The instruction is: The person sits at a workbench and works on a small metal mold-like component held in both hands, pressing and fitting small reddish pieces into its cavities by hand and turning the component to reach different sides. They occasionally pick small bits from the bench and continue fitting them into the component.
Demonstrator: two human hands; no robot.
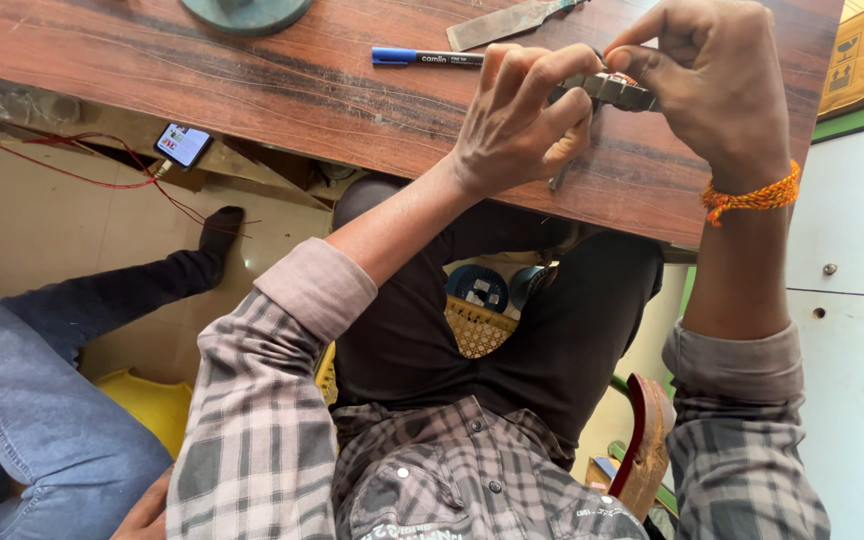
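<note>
Above the brown wooden table (252, 90), both of my hands hold a small grey metal part (614, 90). My left hand (517, 125) pinches its left end with curled fingers, and a thin metal tool (562, 178) sticks down from under that hand. My right hand (717, 85) grips the right end of the part between thumb and fingers; an orange thread band (752, 197) circles that wrist. The middle of the part is partly hidden by my fingers.
A blue-capped marker (427, 57) and a flat metal file (507, 20) lie on the table beyond my hands. A round green base (247, 12) sits at the far edge. Another person's jeans-clad leg (42, 400) is at left. A phone (183, 145) lies below the table.
</note>
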